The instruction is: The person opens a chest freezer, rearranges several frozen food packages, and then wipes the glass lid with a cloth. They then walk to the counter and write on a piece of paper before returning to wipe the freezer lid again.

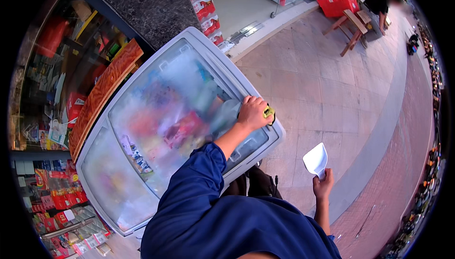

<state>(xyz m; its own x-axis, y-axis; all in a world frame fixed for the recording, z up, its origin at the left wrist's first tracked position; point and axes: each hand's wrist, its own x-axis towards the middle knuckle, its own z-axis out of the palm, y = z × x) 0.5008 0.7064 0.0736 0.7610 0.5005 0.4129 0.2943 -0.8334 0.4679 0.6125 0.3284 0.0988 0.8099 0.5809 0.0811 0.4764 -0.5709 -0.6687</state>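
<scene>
My left hand (253, 112) rests on the right rim of a chest freezer (268, 92), fingers curled over a small yellow-and-black object (269, 114) whose kind I cannot make out. Frost and fog cover much of the freezer's sliding glass lid (142, 92), and blurred colourful packages (183, 129) show beneath it. Out to the right, above the pavement, my right hand (322, 184) grips the handle of a white plastic scoop (315, 159), with the blade pointing away from me.
A wooden board (106, 95) and shop shelves with packets (60, 195) border the freezer's left side. Shrink-wrapped bottles (204, 12) stand beyond it, by a dark stone counter (142, 3). Farther off, a person (377, 5) bends near a wooden stool (350, 24) on the paving.
</scene>
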